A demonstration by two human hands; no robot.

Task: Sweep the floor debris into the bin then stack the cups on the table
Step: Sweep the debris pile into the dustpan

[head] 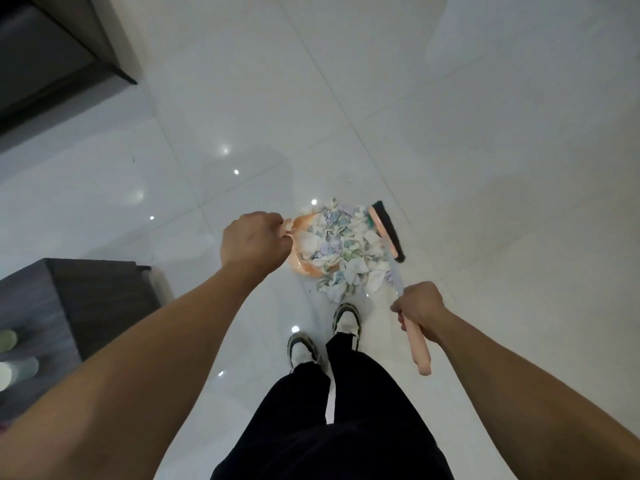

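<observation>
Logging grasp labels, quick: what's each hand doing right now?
Left hand: closed, gripping the dustpan handle.
Right hand: closed, gripping the broom handle.

Bare forearms with no sleeves showing, loose black trousers reaching the ankles, and worn white-and-grey sneakers with dark trim on both feet.
</observation>
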